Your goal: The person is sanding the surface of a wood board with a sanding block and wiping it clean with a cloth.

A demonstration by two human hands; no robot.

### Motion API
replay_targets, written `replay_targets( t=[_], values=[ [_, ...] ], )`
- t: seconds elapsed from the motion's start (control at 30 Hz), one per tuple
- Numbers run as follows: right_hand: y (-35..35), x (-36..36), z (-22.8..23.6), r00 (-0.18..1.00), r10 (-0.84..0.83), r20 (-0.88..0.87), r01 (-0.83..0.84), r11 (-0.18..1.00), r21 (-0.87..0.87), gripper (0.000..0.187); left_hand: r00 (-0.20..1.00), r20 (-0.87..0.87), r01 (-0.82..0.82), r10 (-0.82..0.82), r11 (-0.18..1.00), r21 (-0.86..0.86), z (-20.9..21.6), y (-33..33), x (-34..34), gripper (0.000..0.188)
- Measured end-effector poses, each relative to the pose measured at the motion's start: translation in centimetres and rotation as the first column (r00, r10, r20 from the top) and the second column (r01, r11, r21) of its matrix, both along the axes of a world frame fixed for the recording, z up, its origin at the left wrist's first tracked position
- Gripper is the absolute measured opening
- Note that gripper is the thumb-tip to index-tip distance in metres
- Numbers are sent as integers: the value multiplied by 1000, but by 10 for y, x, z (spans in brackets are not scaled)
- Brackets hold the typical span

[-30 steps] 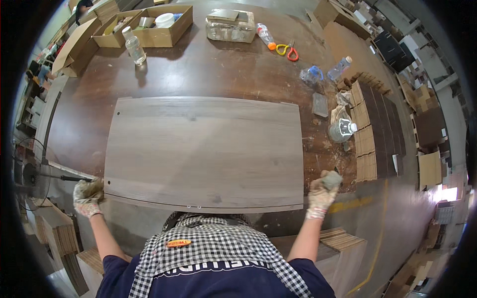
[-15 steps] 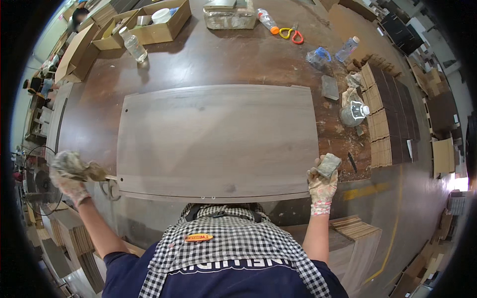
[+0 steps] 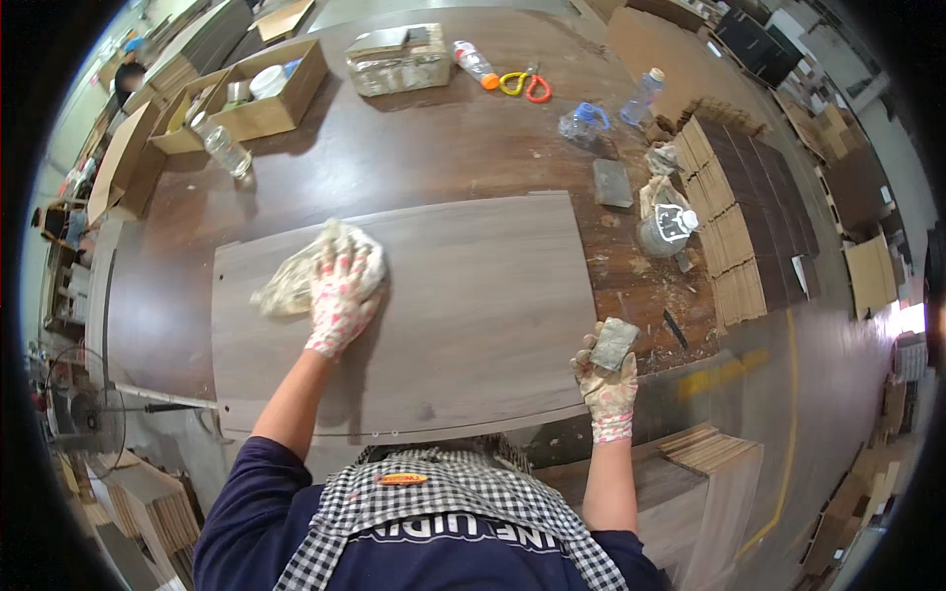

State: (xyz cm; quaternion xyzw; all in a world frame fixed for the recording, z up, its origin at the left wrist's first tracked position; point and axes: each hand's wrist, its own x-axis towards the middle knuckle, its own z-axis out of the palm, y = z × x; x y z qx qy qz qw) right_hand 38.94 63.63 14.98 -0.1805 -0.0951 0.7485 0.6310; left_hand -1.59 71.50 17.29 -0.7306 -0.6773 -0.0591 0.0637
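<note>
A grey wood-grain panel (image 3: 473, 315) lies flat on the brown table in front of me. My left hand (image 3: 341, 292), in a patterned work glove, presses a crumpled pale rag (image 3: 291, 281) onto the panel's left part. Its fingers are spread over the cloth. At the panel's right edge, my right hand (image 3: 605, 386), gloved too, holds a small greyish-green block (image 3: 615, 344) that looks like a sanding block or sponge. The thumb and fingers close around its lower end, palm side up.
Clear bottles (image 3: 225, 150), a jug (image 3: 666, 231), scissors (image 3: 525, 85) and a taped box (image 3: 398, 65) stand around the table. An open carton (image 3: 286, 113) sits far left. Stacked dark boards (image 3: 754, 207) line the right side. A grey flat block (image 3: 612, 184) lies beyond the panel.
My left hand has swung from left of the panel onto its surface with the rag. My right hand keeps the block. The view has shifted slightly.
</note>
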Motion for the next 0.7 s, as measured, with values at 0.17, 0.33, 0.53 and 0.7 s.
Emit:
replay_targets(
  t=[0.17,0.33,0.53,0.7],
  values=[
    [-1,25,15,995,-83,60,80,996,44,58,810,-381,412,-446,895,-172,-35,47,146,65],
    [38,30,72,537,-11,844,127,990,-69,51,824,202,566,-530,743,-358,-23,-5,166,71],
    [165,15,47,-261,-408,875,-119,913,390,46,986,127,114,-105,991,-69,8,54,102,61],
    [238,3,34,-374,-399,837,-178,917,358,44,988,103,120,-115,992,-39,5,57,106,63]
  ],
)
